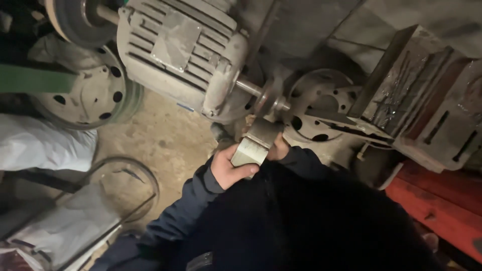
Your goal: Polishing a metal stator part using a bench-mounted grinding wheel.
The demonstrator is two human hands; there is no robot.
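My left hand [229, 166] grips the near end of a flat, pale metal piece [255, 144]. My right hand [278, 149] holds the same piece from its right side and is mostly hidden behind it. The far end of the piece is pressed up against a small grinding disc [265, 102] on the shaft of a ribbed grey electric motor [182, 55]. Both arms wear dark blue sleeves.
A pale wheel rim [93, 95] lies left of the motor and another rim [321, 103] sits behind the disc. A heavy slotted metal block [427, 100] stands at right above a red beam [442, 206]. A wire-framed stand with white sheeting [70, 226] is at lower left on the dirt floor.
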